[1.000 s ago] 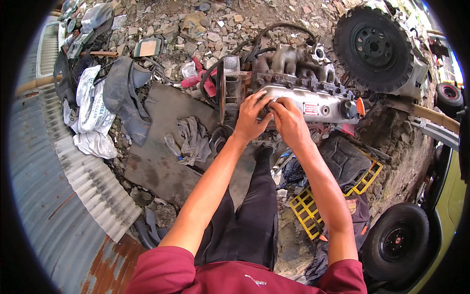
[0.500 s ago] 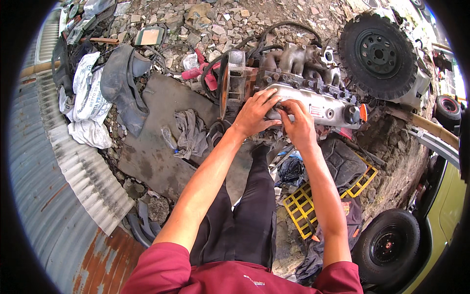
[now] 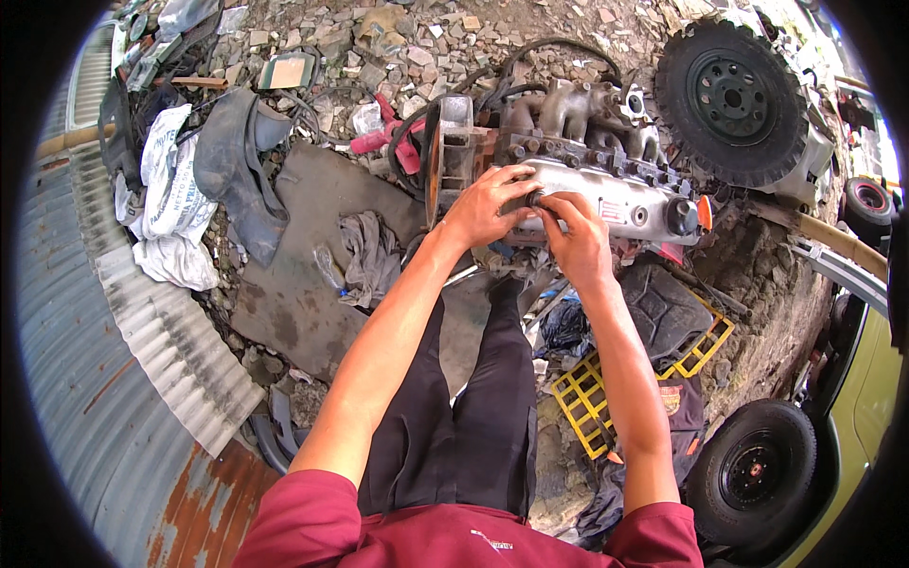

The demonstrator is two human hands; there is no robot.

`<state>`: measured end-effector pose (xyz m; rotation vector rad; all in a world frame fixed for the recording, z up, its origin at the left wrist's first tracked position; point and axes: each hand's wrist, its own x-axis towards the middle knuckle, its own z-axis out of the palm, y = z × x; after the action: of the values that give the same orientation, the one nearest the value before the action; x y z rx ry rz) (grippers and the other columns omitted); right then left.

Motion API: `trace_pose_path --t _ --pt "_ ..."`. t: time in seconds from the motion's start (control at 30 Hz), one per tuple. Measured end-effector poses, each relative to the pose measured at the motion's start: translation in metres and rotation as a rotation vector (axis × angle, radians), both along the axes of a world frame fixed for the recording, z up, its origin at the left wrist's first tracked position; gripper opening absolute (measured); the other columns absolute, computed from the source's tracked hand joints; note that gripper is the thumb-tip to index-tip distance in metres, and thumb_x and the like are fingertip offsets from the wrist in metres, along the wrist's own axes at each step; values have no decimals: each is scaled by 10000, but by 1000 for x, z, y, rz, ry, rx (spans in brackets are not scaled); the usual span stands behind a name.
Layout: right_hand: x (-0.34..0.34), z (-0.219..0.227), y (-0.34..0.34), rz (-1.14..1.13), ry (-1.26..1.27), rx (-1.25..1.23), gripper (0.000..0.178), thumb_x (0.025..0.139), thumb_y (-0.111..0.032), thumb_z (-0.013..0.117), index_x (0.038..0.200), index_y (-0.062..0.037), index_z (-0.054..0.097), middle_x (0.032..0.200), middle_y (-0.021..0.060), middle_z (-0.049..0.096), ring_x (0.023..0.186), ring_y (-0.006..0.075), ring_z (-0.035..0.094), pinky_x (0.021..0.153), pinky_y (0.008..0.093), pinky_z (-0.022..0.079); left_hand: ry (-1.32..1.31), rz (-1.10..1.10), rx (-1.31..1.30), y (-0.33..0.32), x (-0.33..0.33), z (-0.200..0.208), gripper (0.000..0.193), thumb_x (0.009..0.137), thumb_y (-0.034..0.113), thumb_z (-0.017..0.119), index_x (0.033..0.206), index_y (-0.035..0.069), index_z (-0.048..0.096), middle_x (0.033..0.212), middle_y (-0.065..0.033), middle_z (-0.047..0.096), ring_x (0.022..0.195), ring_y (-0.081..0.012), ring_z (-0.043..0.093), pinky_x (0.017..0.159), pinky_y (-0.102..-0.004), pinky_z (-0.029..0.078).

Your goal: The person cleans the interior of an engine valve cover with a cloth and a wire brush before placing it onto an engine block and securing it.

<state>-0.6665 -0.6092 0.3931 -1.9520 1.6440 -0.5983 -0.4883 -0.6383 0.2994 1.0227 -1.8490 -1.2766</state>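
Observation:
A car engine (image 3: 561,115) lies before me, with a long silver valve cover (image 3: 579,192) along its near side. At the cover's left end, my left hand (image 3: 488,208) has its fingers curled and its thumb beneath, around a small dark round part (image 3: 535,199). My right hand (image 3: 576,239) reaches the same part from the right, fingertips pinched on it. Fingers hide most of this piece, so its exact kind does not show. A black cap (image 3: 680,219) sits at the cover's right end, beside an orange piece (image 3: 704,214).
Off-road wheel (image 3: 732,99) lies beyond the engine at right; another wheel (image 3: 753,470) is nearer, by a green vehicle (image 3: 862,398). A yellow grid crate (image 3: 582,402) and black jerrycan (image 3: 656,310) lie right of my legs. Grey rag (image 3: 369,260) and plastic bottle (image 3: 328,266) lie left.
Both hands stay at the valve cover's left end. The left fingers have curled and shifted slightly, with the wrist a little lower. The right fingers have shifted slightly.

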Motion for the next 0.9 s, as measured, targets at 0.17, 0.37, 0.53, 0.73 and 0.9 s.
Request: trace_pose_path --t 0.17,0.37,0.53,0.73,0.9 --pt "-1 -1 -1 32 35 6 164 886 -74 695 1043 -28 709 999 140 675 875 363 678 758 440 539 24 91 2 10 -7 2 435 876 233 731 1288 113 657 1419 -127 559 1313 -338 511 1110 -442 393" --pt "0 0 -4 102 193 22 212 921 -110 657 1115 -27 641 938 164 643 851 385 661 704 461 530 41 154 -4 21 -14 2 429 896 203 707 1310 125 630 1434 -134 543 1332 -340 497 1115 -445 376" --pt "-11 -10 -2 204 153 -35 180 941 -126 638 1090 -33 602 955 177 631 851 392 656 693 468 532 47 172 -109 22 -17 -6 427 919 225 678 1326 123 602 1464 -141 505 1297 -359 498 1082 -446 392" --pt "-6 -2 -7 154 281 58 199 953 -215 646 967 -28 579 892 159 639 801 384 664 670 473 538 35 166 21 25 -11 -11 710 831 298 786 1433 68 488 1463 -169 512 1363 -344 475 1130 -441 369" --pt "-6 -8 -11 206 393 -55 263 938 -285 672 903 -43 575 833 135 634 720 348 662 631 448 534 -15 206 40 38 -3 -28 1068 643 296 917 1504 14 352 1453 -215 502 1354 -365 483 1120 -448 405"
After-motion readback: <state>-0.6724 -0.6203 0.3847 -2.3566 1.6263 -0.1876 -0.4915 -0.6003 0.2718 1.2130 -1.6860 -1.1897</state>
